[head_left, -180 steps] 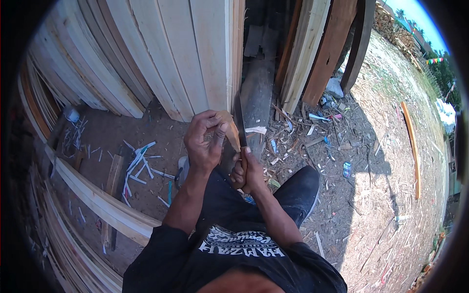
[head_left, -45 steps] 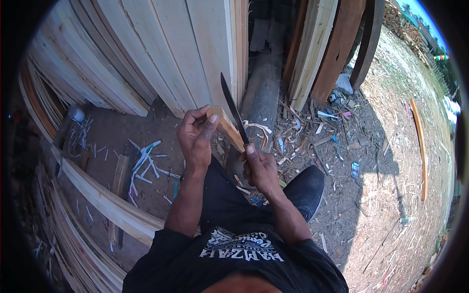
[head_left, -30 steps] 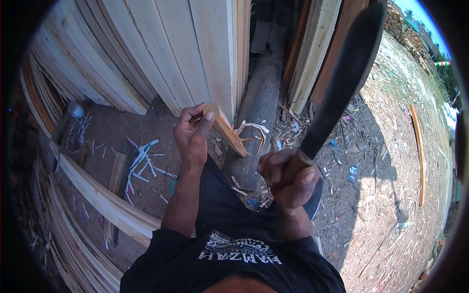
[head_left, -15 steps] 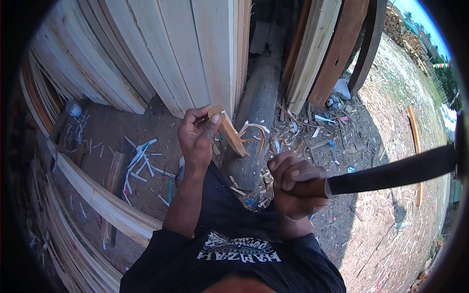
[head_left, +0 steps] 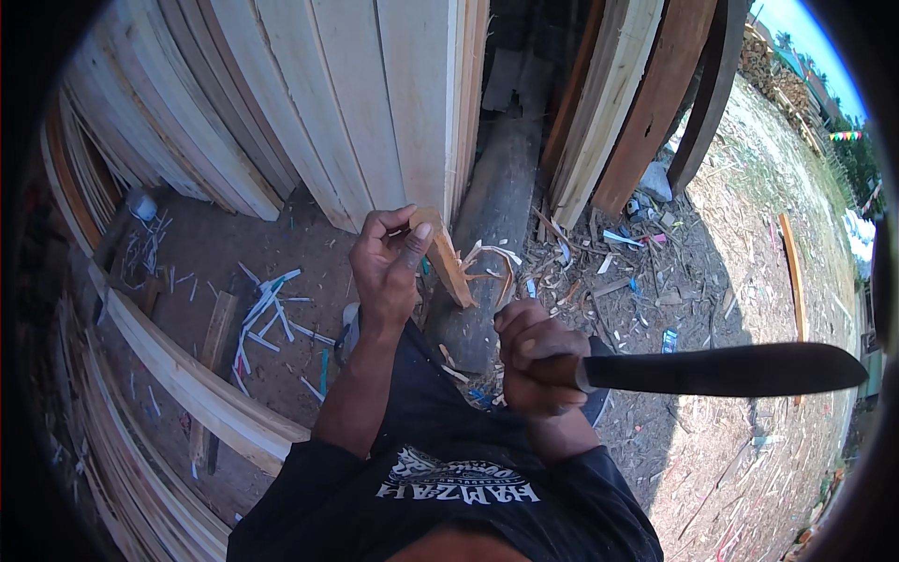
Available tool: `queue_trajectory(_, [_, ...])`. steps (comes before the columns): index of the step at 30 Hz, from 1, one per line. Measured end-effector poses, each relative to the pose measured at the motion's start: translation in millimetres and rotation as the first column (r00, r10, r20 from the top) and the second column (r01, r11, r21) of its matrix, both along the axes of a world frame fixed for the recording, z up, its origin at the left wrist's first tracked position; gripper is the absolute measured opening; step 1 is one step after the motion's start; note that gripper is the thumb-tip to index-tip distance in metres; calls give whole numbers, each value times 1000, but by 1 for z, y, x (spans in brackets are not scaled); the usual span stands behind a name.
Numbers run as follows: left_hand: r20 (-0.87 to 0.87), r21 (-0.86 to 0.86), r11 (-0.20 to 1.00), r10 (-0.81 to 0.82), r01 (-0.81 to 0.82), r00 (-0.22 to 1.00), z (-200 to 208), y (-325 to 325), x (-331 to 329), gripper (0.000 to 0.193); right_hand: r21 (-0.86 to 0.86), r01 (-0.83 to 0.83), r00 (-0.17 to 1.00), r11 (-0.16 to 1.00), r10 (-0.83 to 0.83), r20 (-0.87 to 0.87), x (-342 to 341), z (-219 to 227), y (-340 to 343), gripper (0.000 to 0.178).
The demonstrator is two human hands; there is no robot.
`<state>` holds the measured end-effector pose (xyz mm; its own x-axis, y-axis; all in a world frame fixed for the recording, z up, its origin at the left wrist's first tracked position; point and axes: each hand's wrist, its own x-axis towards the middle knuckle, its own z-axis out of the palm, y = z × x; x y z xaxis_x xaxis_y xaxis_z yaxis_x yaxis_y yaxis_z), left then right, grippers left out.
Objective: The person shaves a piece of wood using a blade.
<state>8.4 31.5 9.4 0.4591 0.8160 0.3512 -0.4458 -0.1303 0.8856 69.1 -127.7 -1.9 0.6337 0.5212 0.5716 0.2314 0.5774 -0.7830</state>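
Note:
My left hand (head_left: 386, 267) pinches the top end of a short wooden stick (head_left: 444, 262). Its lower end stands on or just over a grey log (head_left: 487, 206), and I cannot tell whether they touch. Curled wood shavings (head_left: 494, 258) hang from the stick's right side. In my right hand (head_left: 537, 356) is a machete (head_left: 721, 371), gripped by its wooden handle. The broad dark blade points right, nearly level, well clear of the stick.
Pale planks (head_left: 346, 103) lean upright beyond my left hand. Brown boards (head_left: 651, 103) stand at the back right. A long curved plank (head_left: 197, 375) lies at the left, near scattered strips (head_left: 272, 314). Wood chips litter the ground (head_left: 712, 450) on the right.
My right hand and the machete have moved down and a little left, and the blade tip has swung lower. The left hand still holds the stick, which stands slightly more upright.

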Motion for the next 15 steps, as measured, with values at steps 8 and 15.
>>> queue_trajectory(8, [10, -4, 1000, -3, 3, 1000, -2, 2, -4, 29, 320, -582, -34, 748, 371, -928, 12, -88, 24, 54])
queue_trajectory(15, [-19, -13, 999, 33, -34, 999, -1, 12, -8, 28, 73, -130, 983, 989, 138, -119, -1, 30, 2, 66])
